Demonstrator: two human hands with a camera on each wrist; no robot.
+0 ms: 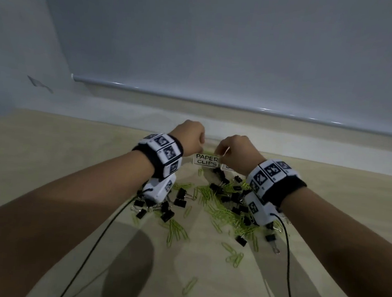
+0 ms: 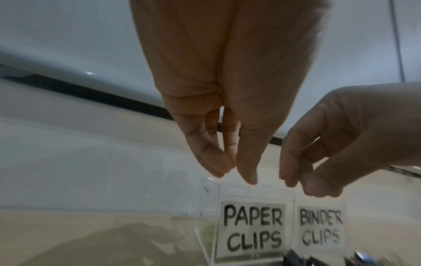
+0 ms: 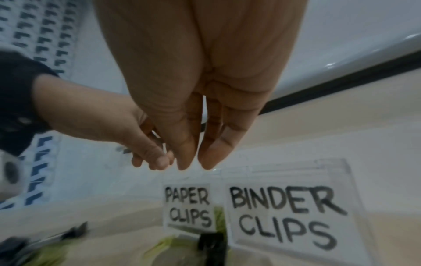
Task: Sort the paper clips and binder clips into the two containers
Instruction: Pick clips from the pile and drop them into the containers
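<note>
Left hand: the left hand (image 1: 189,133) hangs above the container labelled PAPER CLIPS (image 2: 252,228), fingers pointing down and drawn together at the tips (image 2: 218,165); nothing shows between them, and whether they pinch anything I cannot tell
Right hand: the right hand (image 1: 236,149) hangs just right of the left one, over the seam between the two containers, fingers pointing down with the tips close together (image 3: 182,158); no clip is visible in the wrist view; the head view shows a thin pale line by its fingers, too small to name
Containers: two clear boxes stand side by side at the far edge of the pile, touching; PAPER CLIPS on the left, the container labelled BINDER CLIPS (image 3: 284,216) on the right; some green shows through the wall of the left one
Paper clips: green paper clips (image 1: 220,211) lie scattered across the table (image 1: 48,160) between the two forearms, a few strays nearer the person
Binder clips: black binder clips (image 1: 180,197) lie mixed among the green ones, in a cluster on the left and another on the right
Wrists: each wrist carries a black band with black-and-white marker tiles (image 1: 166,150) and a cabled camera
</note>
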